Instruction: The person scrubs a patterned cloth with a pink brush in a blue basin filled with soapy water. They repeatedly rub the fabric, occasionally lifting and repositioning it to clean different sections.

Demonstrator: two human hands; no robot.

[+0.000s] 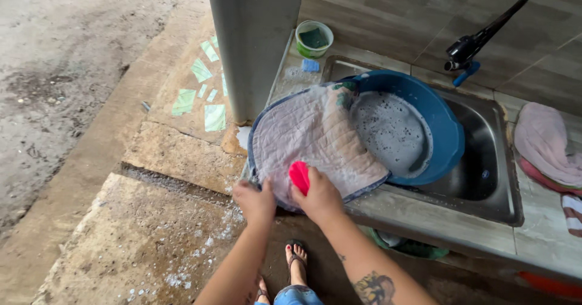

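A round quilted pale cloth with a blue edge [315,138] lies spread over the counter's front left corner and drapes into a blue plastic basin [445,129] of soapy water. My left hand [256,201] pins the cloth's near edge against the counter rim. My right hand [321,196] presses a red scrubbing brush [299,176] onto the cloth beside it.
The basin sits in a steel sink [488,177] with a black tap [479,41] behind. A green tub [314,39] and blue sponge [310,65] stand at the back left by a grey pillar [254,44]. Folded pink cloths [545,144] lie at the right. Foam flecks the stone floor [151,244].
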